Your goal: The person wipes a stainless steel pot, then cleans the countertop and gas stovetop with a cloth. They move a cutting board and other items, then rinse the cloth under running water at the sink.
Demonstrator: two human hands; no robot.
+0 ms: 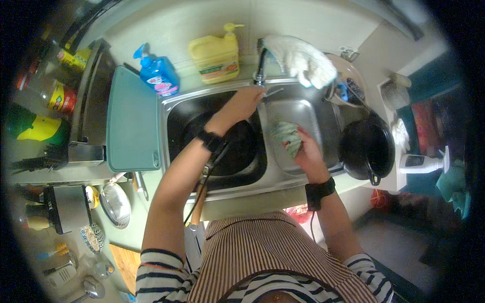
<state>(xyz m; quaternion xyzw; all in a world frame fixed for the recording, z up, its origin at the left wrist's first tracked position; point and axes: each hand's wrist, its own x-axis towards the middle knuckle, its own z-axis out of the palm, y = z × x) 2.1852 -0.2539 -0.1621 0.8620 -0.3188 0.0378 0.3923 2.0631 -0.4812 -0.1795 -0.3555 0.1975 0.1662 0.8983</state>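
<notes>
In the head view my right hand (308,151) holds a crumpled green-and-white cloth (288,136) over the right basin (307,110) of a steel double sink. My left hand (248,100) reaches across to the base of the faucet (260,68), by its lever (275,92); its fingers are partly hidden, so whether they grip the lever cannot be told. Beneath my left forearm, a dark wok (235,151) lies in the left basin, its wooden handle (199,204) sticking out over the front edge. A white cloth (299,57) hangs beside the faucet.
Behind the sink stand a blue pump bottle (159,74) and a yellow detergent jug (215,57). A green cutting board (132,121) lies to the left. On the right are a black pot (365,147), a bowl (358,68) with items inside, and a white spray bottle (420,163).
</notes>
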